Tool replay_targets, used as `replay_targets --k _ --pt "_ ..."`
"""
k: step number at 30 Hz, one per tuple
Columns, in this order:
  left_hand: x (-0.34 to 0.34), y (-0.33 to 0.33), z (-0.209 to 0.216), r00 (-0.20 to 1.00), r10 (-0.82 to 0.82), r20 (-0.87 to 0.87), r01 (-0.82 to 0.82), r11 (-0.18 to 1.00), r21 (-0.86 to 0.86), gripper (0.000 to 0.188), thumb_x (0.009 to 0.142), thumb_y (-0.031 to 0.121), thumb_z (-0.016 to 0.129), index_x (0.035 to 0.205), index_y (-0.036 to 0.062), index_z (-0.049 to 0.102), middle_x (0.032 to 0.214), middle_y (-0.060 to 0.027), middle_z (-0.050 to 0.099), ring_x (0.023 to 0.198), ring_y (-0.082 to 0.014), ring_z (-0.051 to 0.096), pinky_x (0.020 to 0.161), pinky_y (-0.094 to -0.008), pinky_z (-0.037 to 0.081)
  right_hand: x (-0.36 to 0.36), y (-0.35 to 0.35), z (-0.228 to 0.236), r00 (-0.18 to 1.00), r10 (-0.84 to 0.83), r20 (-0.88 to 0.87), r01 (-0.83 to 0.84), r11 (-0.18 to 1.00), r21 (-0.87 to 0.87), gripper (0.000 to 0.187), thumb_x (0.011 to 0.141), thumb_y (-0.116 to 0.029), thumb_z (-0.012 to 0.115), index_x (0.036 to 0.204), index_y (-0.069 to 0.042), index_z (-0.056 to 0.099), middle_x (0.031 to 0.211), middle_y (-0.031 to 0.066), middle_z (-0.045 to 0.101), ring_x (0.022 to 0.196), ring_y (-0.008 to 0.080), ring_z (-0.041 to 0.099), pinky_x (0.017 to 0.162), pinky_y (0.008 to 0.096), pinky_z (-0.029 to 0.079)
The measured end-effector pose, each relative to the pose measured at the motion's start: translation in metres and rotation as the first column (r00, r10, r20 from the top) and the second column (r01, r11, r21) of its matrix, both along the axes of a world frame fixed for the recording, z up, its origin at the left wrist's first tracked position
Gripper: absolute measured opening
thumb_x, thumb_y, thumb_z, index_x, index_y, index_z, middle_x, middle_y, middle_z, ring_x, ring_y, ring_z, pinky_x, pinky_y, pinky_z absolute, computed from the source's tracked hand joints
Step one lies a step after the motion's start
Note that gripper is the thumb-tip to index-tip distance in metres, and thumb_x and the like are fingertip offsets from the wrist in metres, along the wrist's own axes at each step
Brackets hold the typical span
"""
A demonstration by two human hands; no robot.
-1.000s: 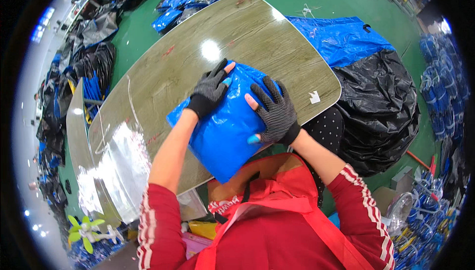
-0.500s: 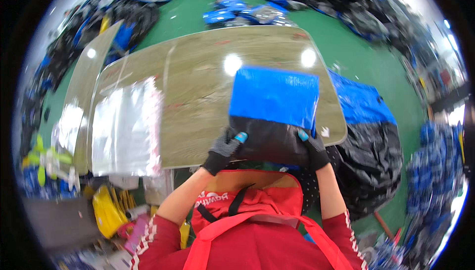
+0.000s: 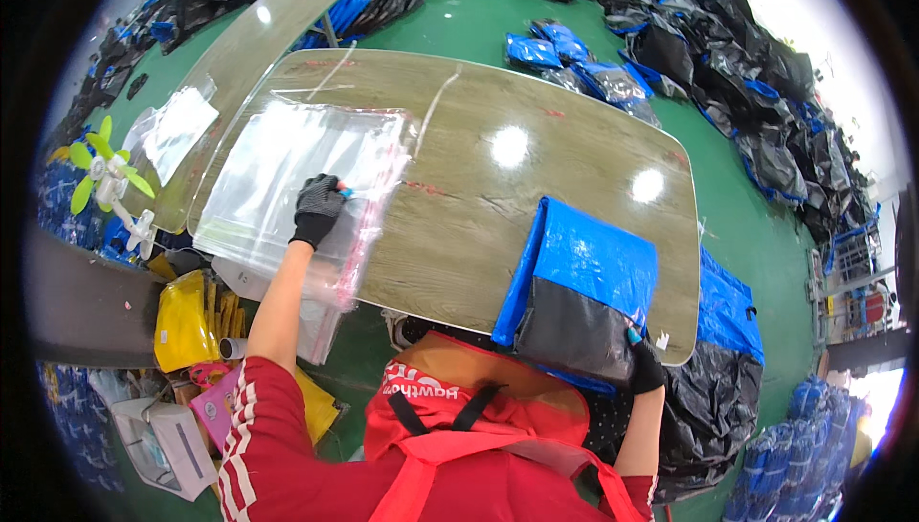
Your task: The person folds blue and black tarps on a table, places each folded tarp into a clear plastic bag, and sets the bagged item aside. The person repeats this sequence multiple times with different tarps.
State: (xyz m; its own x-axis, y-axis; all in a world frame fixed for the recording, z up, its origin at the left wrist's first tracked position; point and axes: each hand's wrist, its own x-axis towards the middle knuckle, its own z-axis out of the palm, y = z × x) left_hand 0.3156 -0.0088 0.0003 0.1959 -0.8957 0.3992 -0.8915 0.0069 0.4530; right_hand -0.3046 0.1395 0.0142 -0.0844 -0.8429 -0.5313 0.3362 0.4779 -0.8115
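My left hand (image 3: 319, 208), in a black dotted glove with a bright blue thumb tip, rests on a stack of clear plastic bags (image 3: 258, 158) at the table's left. Its thumb stands apart from the fingers, and no bag is lifted. A folded blue and black tarp (image 3: 593, 264) lies near the table's front right edge, its lower part overhanging slightly. My right hand (image 3: 645, 361) grips the tarp's lower right corner, thumb on top and the fingers mostly hidden underneath.
The wood-patterned table (image 3: 459, 197) has rounded corners. A green clip-on fan (image 3: 107, 173) stands at the left, above yellow packages (image 3: 182, 321). A larger blue and black tarp (image 3: 713, 398) hangs beside the right edge. Wrapped blue bundles (image 3: 565, 53) lie on the green floor beyond.
My left hand has left the folded tarp and moved left onto the clear bags. The tarp now lies nearer the front right edge, still in my right hand. The view has turned left.
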Motion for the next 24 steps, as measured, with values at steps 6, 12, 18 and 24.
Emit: replay_targets --k 6,12,18,24 --pt "-0.154 0.028 0.015 0.687 -0.719 -0.102 0.726 0.686 0.046 0.016 0.072 0.018 0.068 0.082 0.0085 0.060 0.090 -0.0118 0.060 0.096 -0.0341 0.055 0.090 -0.0435 0.040 -0.009 -0.002 0.032 0.993 0.074 -0.092 -0.092 0.973 -0.210 0.077 0.077 -0.025 0.074 0.142 -0.004 0.038 0.128 0.0071 0.054 0.113 0.0216 0.054 0.099 0.0369 0.042" --pt "-0.188 0.036 0.014 0.780 -0.617 -0.104 0.623 0.750 0.220 0.019 0.073 0.026 0.071 0.082 0.0122 0.063 0.094 -0.0077 0.059 0.101 -0.0293 0.054 0.109 -0.0520 0.025 -0.009 -0.010 0.074 0.927 0.325 -0.187 -0.331 0.944 0.000 0.071 0.075 -0.024 0.075 0.135 -0.001 0.046 0.122 0.0060 0.058 0.111 0.0193 0.055 0.099 0.0335 0.042" --pt "-0.193 0.034 0.002 0.793 -0.607 -0.044 0.609 0.791 0.062 0.012 0.081 0.025 0.065 0.083 0.0130 0.064 0.091 -0.0072 0.061 0.099 -0.0293 0.055 0.107 -0.0515 0.027 -0.023 -0.013 0.078 0.899 0.352 -0.262 -0.370 0.929 -0.020 0.072 0.078 -0.023 0.073 0.139 0.000 0.042 0.128 0.0086 0.055 0.113 0.0188 0.054 0.098 0.0332 0.043" --pt "-0.176 0.030 0.028 0.658 -0.593 -0.463 0.676 0.737 0.016 0.014 0.084 0.020 0.063 0.088 0.0060 0.063 0.090 -0.0105 0.063 0.087 -0.0256 0.059 0.086 -0.0364 0.044 0.036 -0.007 0.096 0.925 0.378 -0.033 -0.372 0.920 0.122 0.075 0.078 -0.018 0.074 0.142 0.001 0.038 0.130 0.0104 0.054 0.117 0.0215 0.051 0.101 0.0336 0.042"
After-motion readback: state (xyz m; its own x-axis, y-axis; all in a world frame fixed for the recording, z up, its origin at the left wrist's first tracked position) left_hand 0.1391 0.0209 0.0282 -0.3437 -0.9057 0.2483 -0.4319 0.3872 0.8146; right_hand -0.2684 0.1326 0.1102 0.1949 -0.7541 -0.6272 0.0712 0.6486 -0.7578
